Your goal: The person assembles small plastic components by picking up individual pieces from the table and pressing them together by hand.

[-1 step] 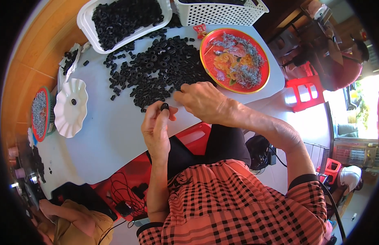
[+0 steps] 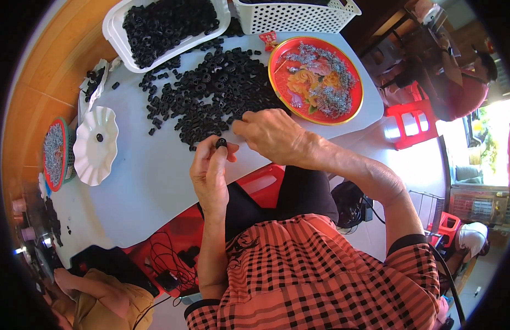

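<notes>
Between thumb and forefinger, my left hand (image 2: 211, 173) pinches a small black plastic piece (image 2: 221, 142) with a round hole, held upright at the table's near edge. Close to its right, my right hand (image 2: 274, 135) is closed with its fingertips together. Whatever those fingertips hold, if anything, is hidden. Just beyond both hands spreads a heap of similar black plastic pieces (image 2: 211, 82) on the pale table (image 2: 134, 192). To the right of the heap lies a red round tray (image 2: 276, 82) with a flower pattern, holding many small silvery metal parts (image 2: 335, 102).
A white tub (image 2: 114, 41) of black pieces and a white perforated basket (image 2: 299, 22) stand at the back. At left are a scalloped white dish (image 2: 90, 159) with one black piece and a red-rimmed basket (image 2: 62, 137) of silvery parts. Another person's arm (image 2: 95, 291) shows lower left.
</notes>
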### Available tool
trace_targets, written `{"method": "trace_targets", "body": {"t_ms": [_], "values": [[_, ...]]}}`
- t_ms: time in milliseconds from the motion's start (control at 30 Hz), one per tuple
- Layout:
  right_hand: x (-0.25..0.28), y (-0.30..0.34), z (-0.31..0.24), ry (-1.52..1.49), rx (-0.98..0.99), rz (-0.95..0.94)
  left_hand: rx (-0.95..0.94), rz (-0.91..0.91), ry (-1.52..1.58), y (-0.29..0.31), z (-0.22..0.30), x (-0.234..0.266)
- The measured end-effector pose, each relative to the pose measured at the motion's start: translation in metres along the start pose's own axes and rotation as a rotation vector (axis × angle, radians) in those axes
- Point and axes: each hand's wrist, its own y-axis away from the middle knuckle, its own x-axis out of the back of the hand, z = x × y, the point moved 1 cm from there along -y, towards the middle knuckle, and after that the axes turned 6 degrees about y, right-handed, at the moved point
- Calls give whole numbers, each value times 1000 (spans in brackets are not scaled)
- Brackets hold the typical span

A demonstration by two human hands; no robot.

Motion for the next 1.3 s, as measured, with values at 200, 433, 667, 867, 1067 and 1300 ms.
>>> {"method": "trace_targets", "body": {"t_ms": [200, 433, 667, 867, 1067, 1300], "values": [[-7, 7, 11, -370, -74, 100, -11, 38, -38, 0, -2, -6], [-15, 14, 12, -436, -37, 217, -29, 34, -136, -1, -4, -3], [-22, 17, 10, -345, 51, 274, -48, 54, -150, 0, -4, -4], [-26, 16, 8, -187, 186, 375, -83, 60, -130, -1, -7, -1], [-3, 13, 6, -673, -70, 316, -50, 32, -60, 1, -5, -2], [8, 7, 6, -1058, -142, 90, -72, -49, -160, 0, -3, -5]]}}
